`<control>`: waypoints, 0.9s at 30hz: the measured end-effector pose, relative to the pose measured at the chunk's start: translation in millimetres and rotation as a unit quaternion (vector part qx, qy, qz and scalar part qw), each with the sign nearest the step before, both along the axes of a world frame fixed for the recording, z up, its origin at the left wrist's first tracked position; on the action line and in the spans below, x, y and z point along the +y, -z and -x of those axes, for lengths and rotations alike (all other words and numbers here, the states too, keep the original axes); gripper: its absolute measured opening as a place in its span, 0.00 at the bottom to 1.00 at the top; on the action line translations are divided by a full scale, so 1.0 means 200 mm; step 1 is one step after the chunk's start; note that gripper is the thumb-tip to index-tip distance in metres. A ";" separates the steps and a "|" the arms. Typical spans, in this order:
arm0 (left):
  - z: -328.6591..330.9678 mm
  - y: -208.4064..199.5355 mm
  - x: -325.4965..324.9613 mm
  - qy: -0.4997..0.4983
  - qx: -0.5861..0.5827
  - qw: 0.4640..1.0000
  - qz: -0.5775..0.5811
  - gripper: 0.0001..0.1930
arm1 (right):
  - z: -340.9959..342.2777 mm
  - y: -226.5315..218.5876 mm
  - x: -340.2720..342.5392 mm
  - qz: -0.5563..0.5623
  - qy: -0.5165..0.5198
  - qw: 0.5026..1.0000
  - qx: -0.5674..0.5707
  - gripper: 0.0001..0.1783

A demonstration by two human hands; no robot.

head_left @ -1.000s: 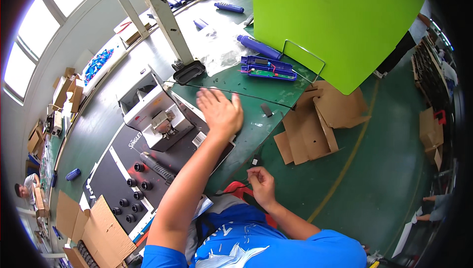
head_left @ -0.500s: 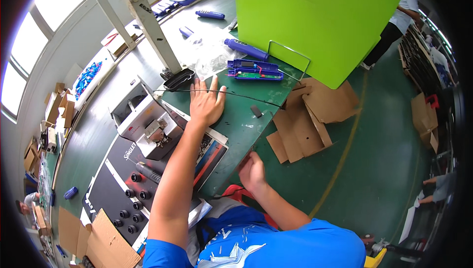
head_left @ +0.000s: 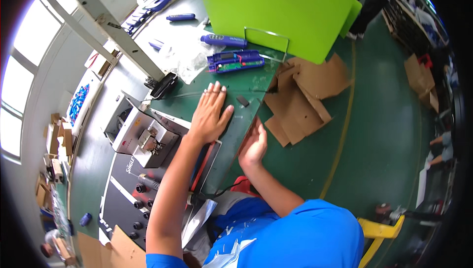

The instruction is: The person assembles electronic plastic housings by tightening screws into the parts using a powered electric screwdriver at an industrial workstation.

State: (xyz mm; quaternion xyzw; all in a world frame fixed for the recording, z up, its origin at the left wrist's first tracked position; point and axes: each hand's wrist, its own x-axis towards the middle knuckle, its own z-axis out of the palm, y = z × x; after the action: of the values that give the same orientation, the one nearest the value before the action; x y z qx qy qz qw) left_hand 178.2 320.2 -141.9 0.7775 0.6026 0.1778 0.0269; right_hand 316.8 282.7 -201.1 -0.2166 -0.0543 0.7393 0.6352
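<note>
Green tabletop (head_left: 231, 82) spreads across the centre and left of the frame, with a lime-green panel (head_left: 281, 12) over the top and flattened cardboard (head_left: 300, 105) on the floor right of centre. Just left of centre, the left hand (head_left: 211, 115) lies palm down on the tabletop, its fingers stretched out nearly side by side and the thumb spread away. A small dark block (head_left: 242, 101) sits just beside that thumb, near the frame's middle. Past the fingertips runs a thin dark cable (head_left: 258, 90), too blurred to tell whether they touch it. Below centre, the right hand (head_left: 253, 145) is at the table edge, fingers partly hidden; I cannot tell whether they grip anything. Upper centre, an opened blue housing (head_left: 236, 61) shows a green board inside, with a closed blue housing (head_left: 224, 40) just above. At lower left, a grey machine (head_left: 148, 145) stands near black round caps (head_left: 137, 225).
</note>
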 end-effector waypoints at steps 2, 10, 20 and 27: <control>-0.01 -0.03 0.05 0.002 0.014 1.000 -0.027 0.32 | 0.04 0.00 0.00 -0.086 0.130 0.987 -0.042 0.32; -0.05 0.06 0.02 -0.009 0.032 0.999 -0.008 0.28 | 0.07 -0.04 -0.11 -0.035 0.079 0.996 -0.033 0.29; -0.16 -0.01 -0.24 0.006 -0.004 1.000 -0.023 0.29 | -0.01 0.00 -0.07 0.117 0.008 0.993 -0.010 0.26; -0.15 0.00 -0.14 -0.043 0.040 0.998 -0.038 0.33 | 0.11 0.05 -0.07 -0.009 0.081 0.996 0.032 0.26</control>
State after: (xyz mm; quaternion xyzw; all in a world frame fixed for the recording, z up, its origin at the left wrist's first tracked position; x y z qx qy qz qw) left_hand 208.9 292.8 -142.1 0.7580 0.6288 0.1699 -0.0342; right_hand 294.3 268.8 -212.1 -0.1909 -0.0232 0.6912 0.6966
